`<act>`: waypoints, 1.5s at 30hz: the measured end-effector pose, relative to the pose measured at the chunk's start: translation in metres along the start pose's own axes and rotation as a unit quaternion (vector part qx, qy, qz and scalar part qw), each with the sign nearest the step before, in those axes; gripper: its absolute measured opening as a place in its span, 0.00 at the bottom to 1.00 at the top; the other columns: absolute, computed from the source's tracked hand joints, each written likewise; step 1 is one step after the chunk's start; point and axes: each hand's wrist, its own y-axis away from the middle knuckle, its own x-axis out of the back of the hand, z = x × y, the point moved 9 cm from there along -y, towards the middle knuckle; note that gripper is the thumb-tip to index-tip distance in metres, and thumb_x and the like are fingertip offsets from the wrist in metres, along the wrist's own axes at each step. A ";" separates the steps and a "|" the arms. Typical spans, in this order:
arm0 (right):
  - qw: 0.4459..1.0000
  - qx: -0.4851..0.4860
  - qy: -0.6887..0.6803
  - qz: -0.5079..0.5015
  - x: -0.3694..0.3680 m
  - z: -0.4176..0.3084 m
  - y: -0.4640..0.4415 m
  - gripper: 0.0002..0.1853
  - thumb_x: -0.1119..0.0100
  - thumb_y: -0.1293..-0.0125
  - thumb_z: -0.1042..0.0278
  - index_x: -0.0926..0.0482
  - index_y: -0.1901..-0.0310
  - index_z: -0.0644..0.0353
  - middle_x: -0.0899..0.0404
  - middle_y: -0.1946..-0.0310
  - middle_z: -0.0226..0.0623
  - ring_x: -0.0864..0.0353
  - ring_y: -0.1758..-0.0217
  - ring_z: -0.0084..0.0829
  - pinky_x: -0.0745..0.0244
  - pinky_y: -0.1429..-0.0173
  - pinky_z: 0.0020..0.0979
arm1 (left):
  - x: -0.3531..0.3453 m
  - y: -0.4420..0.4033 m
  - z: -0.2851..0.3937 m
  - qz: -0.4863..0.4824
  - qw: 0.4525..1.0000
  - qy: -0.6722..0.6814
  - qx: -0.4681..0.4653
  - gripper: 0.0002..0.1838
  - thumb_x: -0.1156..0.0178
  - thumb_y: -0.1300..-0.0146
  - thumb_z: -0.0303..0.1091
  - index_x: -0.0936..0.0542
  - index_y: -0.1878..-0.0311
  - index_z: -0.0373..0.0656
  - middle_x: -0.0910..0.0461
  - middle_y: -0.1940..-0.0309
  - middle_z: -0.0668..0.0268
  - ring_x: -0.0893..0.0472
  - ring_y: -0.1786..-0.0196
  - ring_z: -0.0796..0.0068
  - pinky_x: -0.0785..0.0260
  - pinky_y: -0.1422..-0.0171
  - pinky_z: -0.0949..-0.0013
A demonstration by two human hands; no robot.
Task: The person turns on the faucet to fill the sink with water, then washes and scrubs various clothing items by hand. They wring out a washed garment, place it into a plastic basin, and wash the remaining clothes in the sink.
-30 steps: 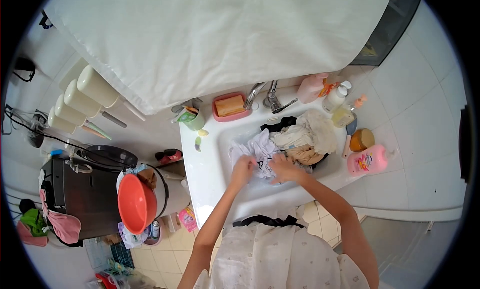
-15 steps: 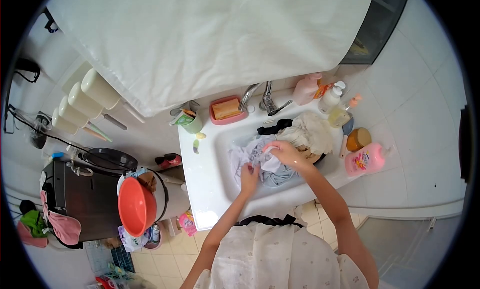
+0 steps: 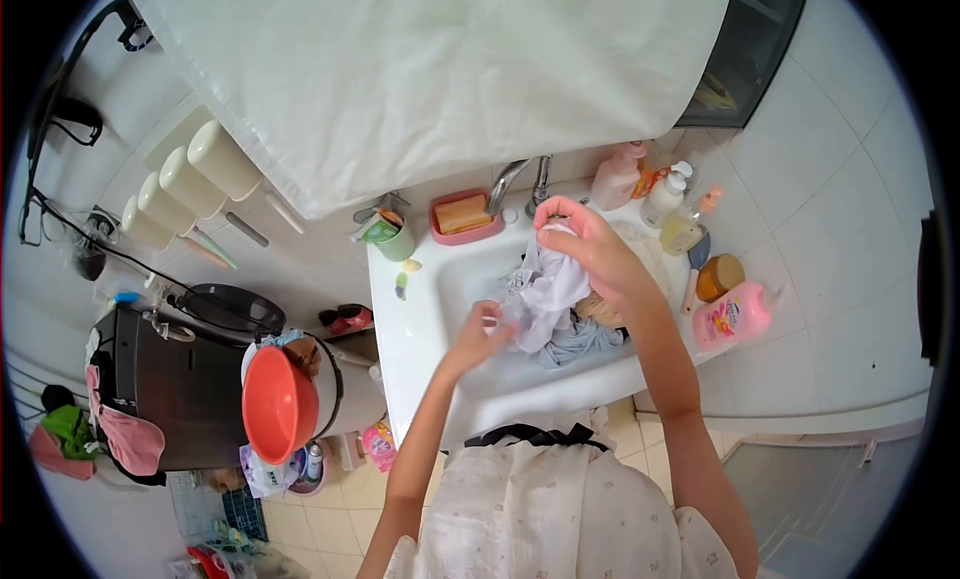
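Note:
My right hand (image 3: 590, 247) is raised over the white sink (image 3: 405, 324), its fingers closed on a pale lavender-white garment (image 3: 553, 294). The cloth hangs wet from the fist, its lower part in the basin. To the left of it, my left hand (image 3: 476, 339) is open and partly motion-blurred, its fingers apart beside the garment. Below the hanging cloth a light blue garment (image 3: 580, 341) lies bunched in the basin. Beige laundry (image 3: 598, 311) shows between it and my right arm, which hides part of the pile.
Behind the basin are the faucet (image 3: 540, 184) and a pink soap dish (image 3: 465, 217) with a soap bar. A green cup (image 3: 396, 242) stands at the left corner. Several bottles line the right rim, including a pink bottle (image 3: 732, 317). A red basin (image 3: 280, 404) sits farther left.
My right hand has risen toward the faucet, lifting the lavender-white garment out of the pile. My left hand has come off the laundry and moved slightly left and up.

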 end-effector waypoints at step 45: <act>0.775 0.030 0.624 0.093 0.045 0.303 0.012 0.25 0.55 0.42 0.62 0.40 0.42 0.58 0.40 0.45 0.47 0.48 0.37 0.44 0.49 0.40 0.43 | -0.067 -0.002 -0.109 0.074 0.873 -0.475 -0.083 0.25 0.53 0.47 0.38 0.35 0.46 0.39 0.38 0.44 0.56 0.39 0.43 0.52 0.51 0.40 0.48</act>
